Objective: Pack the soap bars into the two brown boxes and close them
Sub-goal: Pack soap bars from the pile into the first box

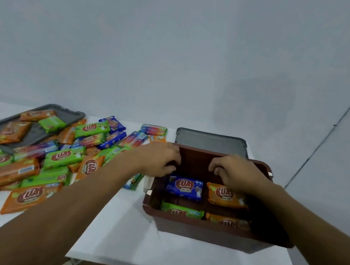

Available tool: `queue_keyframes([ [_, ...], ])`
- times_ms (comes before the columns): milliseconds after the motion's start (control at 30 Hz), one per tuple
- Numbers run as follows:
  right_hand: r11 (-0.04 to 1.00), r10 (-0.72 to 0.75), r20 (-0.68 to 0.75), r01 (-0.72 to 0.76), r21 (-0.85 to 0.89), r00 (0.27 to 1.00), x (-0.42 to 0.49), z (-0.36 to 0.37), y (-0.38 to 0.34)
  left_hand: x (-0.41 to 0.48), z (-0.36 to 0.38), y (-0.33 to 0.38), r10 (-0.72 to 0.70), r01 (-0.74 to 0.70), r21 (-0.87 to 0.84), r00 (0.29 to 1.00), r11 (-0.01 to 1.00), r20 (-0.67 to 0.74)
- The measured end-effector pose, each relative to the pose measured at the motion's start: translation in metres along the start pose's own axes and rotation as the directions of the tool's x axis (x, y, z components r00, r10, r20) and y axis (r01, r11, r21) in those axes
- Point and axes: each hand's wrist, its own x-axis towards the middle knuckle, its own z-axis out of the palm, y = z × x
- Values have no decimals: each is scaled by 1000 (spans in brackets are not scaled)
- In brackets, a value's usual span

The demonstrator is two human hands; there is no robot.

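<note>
While both arms reached over the white tabletop (pixel 125 235), the left grip (pixel 157 161) and right grip (pixel 237 174) hung over the open brown box (pixel 202 227), fingers curled; whether either pinched anything could not be told. Inside lay a blue bar (pixel 185 187), an orange bar (pixel 225 196), a green bar (pixel 180 211) and a second orange bar (pixel 227 222). A grey lid (pixel 210 141) lay just behind the box, and a pile of soap bars (pixel 62 156) lay to its left.
</note>
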Motion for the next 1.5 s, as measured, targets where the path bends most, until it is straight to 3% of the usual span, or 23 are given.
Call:
queue_keyframes([
  [67,998,-43,-45,45,34,998,17,-3,-30,-32,3,-37,-57,40,-153,992,987,-114],
  [133,997,-61,-90,64,34,994,21,-6,-42,-48,16,-59,-128,98,-189,980,977,-155],
  [233,993,-98,-161,107,44,982,31,-10,-61,-68,35,-89,-305,305,-44,952,951,-3],
  [300,986,-134,-163,148,76,978,47,-9,-85,-87,46,-110,-370,370,27,921,929,125],
  [433,989,-144,-61,145,10,988,93,4,-143,-118,66,-141,-304,346,-65,888,936,345],
  [600,995,102,117,-101,-17,988,140,46,-189,-118,69,-158,-250,311,-186,924,932,291],
  [733,940,319,209,-336,55,925,163,81,-201,-120,54,-174,-156,192,-267,976,944,150],
  [833,844,461,232,-504,184,857,169,101,-206,-129,47,-189,-192,233,-353,970,906,148],
  [933,673,525,305,-607,424,795,173,97,-215,-138,48,-201,-256,268,-503,962,822,94],
  [1000,644,491,325,-588,489,808,175,88,-218,-143,50,-208,-297,288,-576,951,765,81],
  [1167,768,347,390,-498,403,853,165,39,-217,-138,50,-211,-362,309,-634,931,709,49],
  [1267,800,312,354,-445,402,882,153,5,-212,-126,42,-200,-394,316,-707,917,632,57],
  [1367,790,333,283,-430,437,899,136,-21,-196,-109,32,-184,-394,330,-704,916,629,78],
  [1500,737,332,201,-387,555,922,94,-41,-148,-86,10,-154,-445,280,-864,892,418,73],
])
